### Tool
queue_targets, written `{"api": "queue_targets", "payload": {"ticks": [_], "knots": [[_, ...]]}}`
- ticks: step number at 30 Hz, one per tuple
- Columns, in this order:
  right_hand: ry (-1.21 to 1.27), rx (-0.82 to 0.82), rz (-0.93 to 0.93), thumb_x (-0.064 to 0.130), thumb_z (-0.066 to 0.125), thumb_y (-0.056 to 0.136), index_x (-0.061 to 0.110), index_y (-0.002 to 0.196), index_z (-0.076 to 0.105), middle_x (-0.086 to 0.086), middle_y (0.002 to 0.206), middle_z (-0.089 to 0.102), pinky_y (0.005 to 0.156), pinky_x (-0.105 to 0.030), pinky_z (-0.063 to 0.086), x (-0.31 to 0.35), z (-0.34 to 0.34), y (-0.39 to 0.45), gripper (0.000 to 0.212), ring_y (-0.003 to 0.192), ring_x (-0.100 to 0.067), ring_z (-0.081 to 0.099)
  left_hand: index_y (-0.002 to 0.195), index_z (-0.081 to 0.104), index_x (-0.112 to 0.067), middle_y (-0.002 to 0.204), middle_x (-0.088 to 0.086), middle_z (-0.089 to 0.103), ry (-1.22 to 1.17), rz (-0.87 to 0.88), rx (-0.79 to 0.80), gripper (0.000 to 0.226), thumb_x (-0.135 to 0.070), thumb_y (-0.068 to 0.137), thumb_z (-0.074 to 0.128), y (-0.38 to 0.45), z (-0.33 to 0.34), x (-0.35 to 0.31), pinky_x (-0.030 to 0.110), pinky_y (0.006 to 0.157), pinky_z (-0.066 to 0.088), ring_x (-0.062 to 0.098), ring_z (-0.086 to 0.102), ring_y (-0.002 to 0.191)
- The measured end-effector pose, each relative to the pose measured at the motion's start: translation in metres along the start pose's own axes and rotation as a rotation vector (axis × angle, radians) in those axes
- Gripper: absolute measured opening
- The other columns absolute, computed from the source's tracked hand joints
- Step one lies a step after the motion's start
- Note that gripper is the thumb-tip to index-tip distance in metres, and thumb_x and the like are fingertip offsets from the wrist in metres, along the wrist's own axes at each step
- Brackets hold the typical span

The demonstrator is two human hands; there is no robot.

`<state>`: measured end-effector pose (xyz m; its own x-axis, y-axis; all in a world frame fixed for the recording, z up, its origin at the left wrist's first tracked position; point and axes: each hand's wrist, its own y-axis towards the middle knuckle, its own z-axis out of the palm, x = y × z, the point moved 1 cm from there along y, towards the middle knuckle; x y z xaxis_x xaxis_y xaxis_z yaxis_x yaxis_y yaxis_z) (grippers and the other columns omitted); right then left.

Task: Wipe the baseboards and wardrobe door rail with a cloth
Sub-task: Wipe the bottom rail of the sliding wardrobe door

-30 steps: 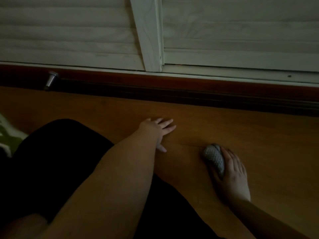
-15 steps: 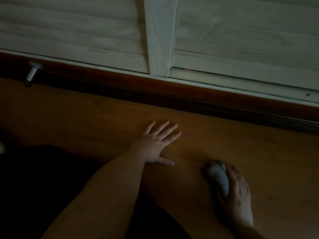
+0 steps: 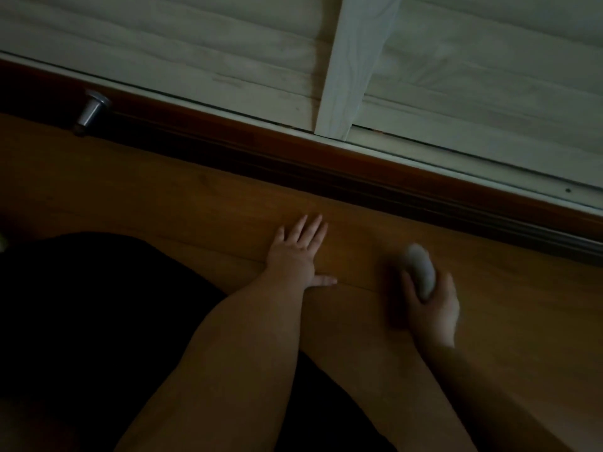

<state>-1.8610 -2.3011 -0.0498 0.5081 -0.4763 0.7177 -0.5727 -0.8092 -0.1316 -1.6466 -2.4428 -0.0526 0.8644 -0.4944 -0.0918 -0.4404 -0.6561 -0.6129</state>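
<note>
The left hand (image 3: 295, 256) is lying flat on the wooden floor (image 3: 182, 203), palm down, with its fingers straight and spread and the thumb stretched out to the side. Compared with half a second ago it is sitting in much the same pose and much the same spot relative to the rail, still bracing against the boards and holding nothing.

The right hand (image 3: 430, 305) is curling its grip around a balled-up grey cloth (image 3: 419, 267), the fingers and thumb clamped on it so that the pale bundle is sticking out past the fingertips. The hand and the cloth are blurring now, where they were sharp in the earlier frames. The cloth is sitting on or just above the floor, near the dark wardrobe door rail (image 3: 408, 200) but not touching it; whether it is pressing on the boards cannot be told.

The view is tilting more than before, so the rail and the reddish baseboard (image 3: 375, 159) under the pale wardrobe doors (image 3: 228, 60) are running steeply down to the right. A small metal door stop (image 3: 91, 109) is standing on the floor by the rail at far left, well apart from both hands. Dark clothing (image 3: 81, 321) is filling the lower left.
</note>
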Motion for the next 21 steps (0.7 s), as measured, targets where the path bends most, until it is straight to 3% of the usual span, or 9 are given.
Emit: {"api": "queue_targets", "payload": {"ticks": [2, 4, 9, 16, 21], "knots": [[0.025, 0.024, -0.059, 0.051, 0.067, 0.084, 0.038, 0.12, 0.048, 0.02, 0.104, 0.055, 0.071, -0.016, 0.045, 0.034, 0.025, 0.025, 0.042, 0.098, -0.006, 0.06, 0.152, -0.03, -0.024, 0.157, -0.005, -0.039, -0.036, -0.017, -0.014, 0.117, -0.084, 0.082, 0.042, -0.004, -0.005, 0.006, 0.054, 0.122, -0.001, 0.02, -0.027, 0.149], [0.012, 0.053, -0.163, 0.049, 0.069, 0.086, 0.031, 0.128, 0.05, 0.015, 0.112, 0.057, 0.079, -0.019, 0.048, 0.065, 0.052, 0.043, 0.049, 0.1, -0.004, 0.059, 0.152, -0.029, -0.021, 0.158, -0.002, -0.038, -0.067, -0.064, 0.0, 0.121, -0.082, 0.08, 0.048, -0.006, -0.008, 0.009, 0.06, 0.12, 0.004, 0.019, -0.025, 0.149], [-0.085, 0.078, -0.268, 0.045, 0.069, 0.088, 0.015, 0.124, 0.051, -0.004, 0.115, 0.063, 0.077, -0.023, 0.046, 0.101, 0.101, 0.069, 0.05, 0.103, -0.017, 0.061, 0.15, -0.033, -0.025, 0.157, 0.0, -0.04, -0.118, -0.162, 0.099, 0.131, -0.084, 0.074, 0.057, -0.003, -0.012, 0.02, 0.068, 0.116, 0.008, 0.027, -0.028, 0.148], [-0.217, 0.051, -0.298, 0.048, 0.067, 0.087, 0.022, 0.116, 0.051, -0.001, 0.113, 0.061, 0.084, -0.031, 0.05, 0.07, 0.083, 0.088, 0.042, 0.105, -0.017, 0.057, 0.146, -0.038, -0.029, 0.151, -0.002, -0.048, -0.017, -0.122, 0.151, 0.126, -0.091, 0.073, 0.044, 0.004, -0.007, 0.032, 0.064, 0.118, -0.002, 0.025, -0.034, 0.145], [-0.253, -0.019, -0.227, 0.051, 0.064, 0.088, 0.026, 0.112, 0.049, 0.011, 0.101, 0.052, 0.079, -0.027, 0.043, 0.034, 0.042, 0.095, 0.038, 0.097, -0.01, 0.053, 0.146, -0.038, -0.026, 0.15, 0.0, -0.049, 0.04, -0.099, 0.143, 0.123, -0.091, 0.075, 0.039, 0.005, -0.007, 0.032, 0.055, 0.12, -0.011, 0.025, -0.036, 0.144]]}}
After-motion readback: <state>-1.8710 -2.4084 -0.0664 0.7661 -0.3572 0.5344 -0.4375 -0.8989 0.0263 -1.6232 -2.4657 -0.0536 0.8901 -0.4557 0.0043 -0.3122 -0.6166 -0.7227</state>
